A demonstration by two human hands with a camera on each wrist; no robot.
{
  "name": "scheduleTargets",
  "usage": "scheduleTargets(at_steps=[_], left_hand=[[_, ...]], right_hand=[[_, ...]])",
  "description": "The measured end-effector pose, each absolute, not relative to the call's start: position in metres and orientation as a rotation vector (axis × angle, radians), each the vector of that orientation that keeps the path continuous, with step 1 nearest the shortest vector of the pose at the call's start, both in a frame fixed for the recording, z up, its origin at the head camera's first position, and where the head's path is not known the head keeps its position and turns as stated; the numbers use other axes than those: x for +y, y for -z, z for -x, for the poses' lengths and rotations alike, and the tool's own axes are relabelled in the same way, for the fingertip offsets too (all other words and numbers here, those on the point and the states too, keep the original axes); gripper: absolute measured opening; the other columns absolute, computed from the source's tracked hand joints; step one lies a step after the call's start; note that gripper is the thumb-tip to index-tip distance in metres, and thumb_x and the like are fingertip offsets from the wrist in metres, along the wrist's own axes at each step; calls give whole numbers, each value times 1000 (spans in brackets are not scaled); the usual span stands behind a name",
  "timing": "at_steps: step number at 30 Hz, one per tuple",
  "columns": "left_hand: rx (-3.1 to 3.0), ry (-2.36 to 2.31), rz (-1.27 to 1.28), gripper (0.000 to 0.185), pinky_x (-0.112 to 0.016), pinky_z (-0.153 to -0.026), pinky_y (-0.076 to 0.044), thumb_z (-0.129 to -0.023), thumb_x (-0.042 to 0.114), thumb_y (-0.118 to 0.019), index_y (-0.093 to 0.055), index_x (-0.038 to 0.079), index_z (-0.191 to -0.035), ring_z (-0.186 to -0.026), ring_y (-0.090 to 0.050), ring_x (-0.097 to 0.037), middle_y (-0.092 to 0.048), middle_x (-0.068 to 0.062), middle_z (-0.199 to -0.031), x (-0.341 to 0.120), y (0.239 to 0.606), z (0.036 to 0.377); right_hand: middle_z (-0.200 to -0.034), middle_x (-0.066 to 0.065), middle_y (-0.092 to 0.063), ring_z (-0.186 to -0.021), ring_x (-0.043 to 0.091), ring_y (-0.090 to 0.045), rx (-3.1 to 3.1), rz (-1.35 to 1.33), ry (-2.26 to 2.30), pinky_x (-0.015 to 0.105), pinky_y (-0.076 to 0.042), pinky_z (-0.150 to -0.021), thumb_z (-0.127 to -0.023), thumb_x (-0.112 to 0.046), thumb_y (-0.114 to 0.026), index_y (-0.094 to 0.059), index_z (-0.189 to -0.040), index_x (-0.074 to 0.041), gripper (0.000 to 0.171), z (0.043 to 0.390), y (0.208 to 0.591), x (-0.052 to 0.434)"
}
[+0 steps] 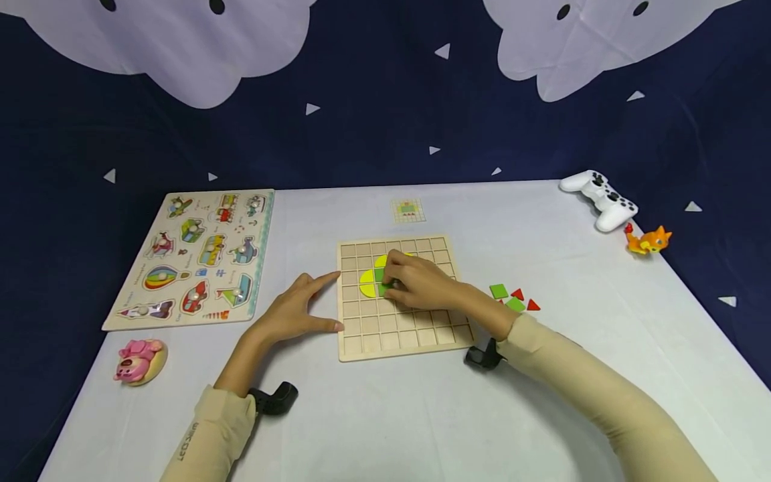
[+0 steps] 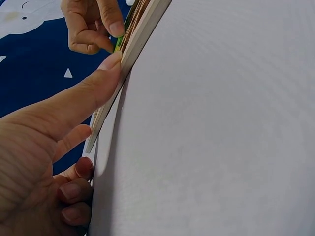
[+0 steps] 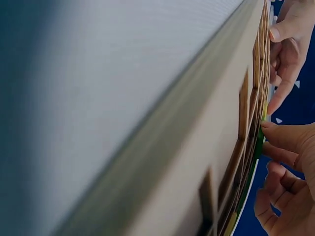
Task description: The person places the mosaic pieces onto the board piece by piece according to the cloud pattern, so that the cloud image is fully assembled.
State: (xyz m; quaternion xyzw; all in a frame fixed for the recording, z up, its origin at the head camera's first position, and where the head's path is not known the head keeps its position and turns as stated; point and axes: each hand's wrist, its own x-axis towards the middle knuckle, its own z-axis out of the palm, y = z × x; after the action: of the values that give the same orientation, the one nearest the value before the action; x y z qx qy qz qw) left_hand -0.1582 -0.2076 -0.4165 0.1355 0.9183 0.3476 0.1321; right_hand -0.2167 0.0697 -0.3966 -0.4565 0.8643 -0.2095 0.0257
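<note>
A wooden grid board (image 1: 397,335) lies mid-table, with yellow half-round pieces (image 1: 366,282) and green pieces set in its upper cells. My right hand (image 1: 391,282) rests on the board with curled fingers and pinches a green piece (image 1: 385,289) beside the yellow ones. The right wrist view shows those fingertips (image 3: 269,129) on the green piece's edge (image 3: 258,145). My left hand (image 1: 328,301) lies flat on the table at the board's left edge. Its thumb (image 2: 110,64) presses against the board's side (image 2: 142,34), and its index finger points along that edge.
Loose green squares (image 1: 498,290) and red triangles (image 1: 533,306) lie right of the board. A small pattern card (image 1: 409,210) sits behind it. A vehicle peg puzzle (image 1: 195,258) and a pink toy (image 1: 140,360) are left. A white game controller (image 1: 599,199) and an orange toy (image 1: 648,239) are far right.
</note>
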Motion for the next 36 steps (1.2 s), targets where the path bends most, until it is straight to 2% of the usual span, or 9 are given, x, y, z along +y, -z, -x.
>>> scheduleTargets(at_steps=[9, 17, 24, 36], left_hand=[[2674, -1006, -402, 99, -34, -68, -32, -71, 44, -88, -39, 21, -154, -78, -37, -20, -39, -7, -95, -208, 414, 157], [2671, -998, -366, 100, -35, -69, -33, -70, 44, -88, -39, 20, -154, -79, -38, -20, -39, -7, -94, -208, 416, 156], [2676, -989, -364, 100, -35, -69, -32, -70, 45, -88, -39, 20, -154, -78, -38, -20, -39, -7, -94, -209, 415, 157], [2669, -996, -403, 99, -33, -66, -30, -71, 44, -88, -39, 20, -154, -76, -35, -19, -39, -6, -94, -208, 414, 157]], right_hand=[[-96, 4, -55, -77, 10, -53, 2684, 1389, 624, 23, -47, -72, -92, -17, -72, -71, -95, -5, 12, 215, 395, 66], [-107, 4, -54, -82, 16, -52, 2783, 1313, 552, 32, -46, -75, -90, -28, -75, -73, -110, -9, 27, 216, 385, 75], [-105, 5, -54, -82, 20, -53, 2840, 1203, 606, 33, -46, -73, -86, -19, -77, -75, -108, -6, 26, 216, 378, 119], [-103, 6, -55, -81, 21, -52, 2899, 1017, 536, 33, -43, -68, -84, -18, -80, -75, -107, -7, 26, 205, 378, 204]])
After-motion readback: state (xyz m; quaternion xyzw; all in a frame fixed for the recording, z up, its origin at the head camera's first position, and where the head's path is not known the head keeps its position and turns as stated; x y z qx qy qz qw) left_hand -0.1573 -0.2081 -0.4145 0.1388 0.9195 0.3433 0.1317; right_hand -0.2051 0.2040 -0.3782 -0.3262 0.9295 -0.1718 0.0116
